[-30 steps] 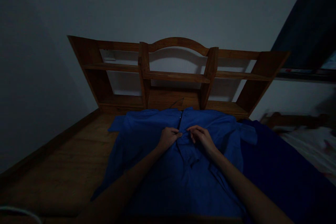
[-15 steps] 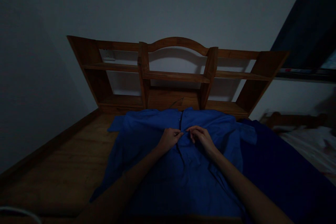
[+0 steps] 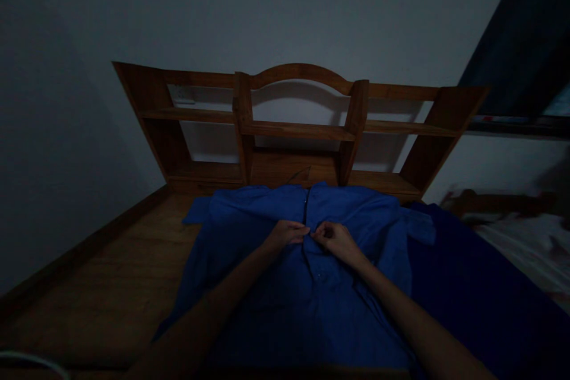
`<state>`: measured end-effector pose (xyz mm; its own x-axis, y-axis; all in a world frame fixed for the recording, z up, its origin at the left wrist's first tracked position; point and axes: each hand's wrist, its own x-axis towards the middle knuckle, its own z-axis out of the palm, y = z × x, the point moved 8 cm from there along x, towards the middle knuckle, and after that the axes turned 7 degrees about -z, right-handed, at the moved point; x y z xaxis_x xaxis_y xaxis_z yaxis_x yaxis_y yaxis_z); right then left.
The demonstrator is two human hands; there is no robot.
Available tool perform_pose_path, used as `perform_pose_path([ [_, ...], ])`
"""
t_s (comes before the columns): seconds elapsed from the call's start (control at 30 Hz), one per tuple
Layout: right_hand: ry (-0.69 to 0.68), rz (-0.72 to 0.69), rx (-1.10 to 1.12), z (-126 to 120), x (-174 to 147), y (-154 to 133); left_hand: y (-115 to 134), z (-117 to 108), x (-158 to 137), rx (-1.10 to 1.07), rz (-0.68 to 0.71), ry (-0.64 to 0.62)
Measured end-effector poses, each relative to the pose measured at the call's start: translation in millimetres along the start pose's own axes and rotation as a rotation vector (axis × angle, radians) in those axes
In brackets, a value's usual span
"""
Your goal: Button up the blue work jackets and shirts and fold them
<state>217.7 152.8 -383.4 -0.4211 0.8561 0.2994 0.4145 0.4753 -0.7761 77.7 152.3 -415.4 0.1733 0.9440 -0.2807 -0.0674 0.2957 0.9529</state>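
A blue shirt point(image 3: 267, 285) lies spread out with its front up, its collar end toward the wooden shelf and a sleeve out to each side. Its front opening runs down the middle. My left hand point(image 3: 285, 233) pinches the shirt's edge at that opening. Just to the right, my right hand point(image 3: 336, 238) is closed with thumb and finger pinching the cloth on the other side of the opening. The fingertips of both hands nearly meet. Whether a button sits between them is too dark and small to tell.
Behind the shirt stands a wooden shelf unit point(image 3: 298, 129) against the wall. Wooden boards point(image 3: 129, 267) extend to the left. Dark blue cloth point(image 3: 472, 285) lies at the right, and a pale cable point(image 3: 33, 357) curves at the bottom left.
Both hands have shifted slightly down along the front opening. The right hand's fingers have curled in closer to the left fingertips.
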Motion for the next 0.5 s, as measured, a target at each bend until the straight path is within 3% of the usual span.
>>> perform_pose_path([
  [0.13,-0.04,0.048,0.024,3.4,-0.3,13.2,2.2,0.4,-0.9,-0.026,-0.006,0.029],
  [0.3,-0.09,0.116,0.218,13.7,2.5,28.1,3.6,-0.5,-0.7,0.033,0.029,0.066],
  [0.5,-0.084,0.113,0.319,17.0,4.3,24.1,-3.3,-8.3,-0.7,0.034,-0.005,0.117],
])
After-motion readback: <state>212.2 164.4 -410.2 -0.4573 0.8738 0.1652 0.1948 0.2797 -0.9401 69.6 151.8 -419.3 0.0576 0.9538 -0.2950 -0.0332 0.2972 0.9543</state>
